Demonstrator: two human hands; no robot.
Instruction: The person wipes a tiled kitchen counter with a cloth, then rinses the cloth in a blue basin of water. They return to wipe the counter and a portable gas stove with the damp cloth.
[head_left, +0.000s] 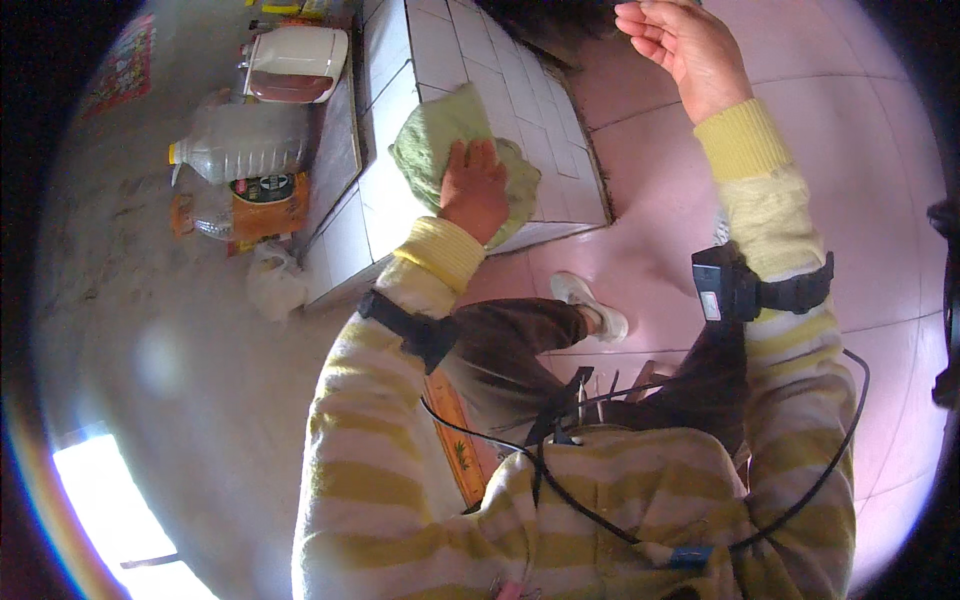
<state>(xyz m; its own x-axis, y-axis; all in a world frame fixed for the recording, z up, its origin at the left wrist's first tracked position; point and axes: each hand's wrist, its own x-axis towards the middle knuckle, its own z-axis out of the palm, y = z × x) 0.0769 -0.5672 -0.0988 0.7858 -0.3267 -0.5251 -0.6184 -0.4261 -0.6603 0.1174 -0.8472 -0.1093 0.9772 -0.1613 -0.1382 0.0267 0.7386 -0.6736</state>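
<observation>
A green cloth (442, 124) lies bunched over the edge of a white-tiled block (480, 45). My left hand (476, 187) is on the cloth, fingers pressed down into it. Out over the pink tiled floor (810, 142), my right hand (690, 52) is raised at the top of the view. Its fingers are loosely bent and a little apart, and I see nothing in them. The frame's top edge cuts off part of this hand.
Along the wall behind the tiled block stand a white-and-brown appliance (296, 66), a clear plastic jug (247, 142) and an orange-brown bottle (270, 206). A whitish plastic bag (274, 281) hangs near the block's corner. A black cable (585, 510) loops across my front.
</observation>
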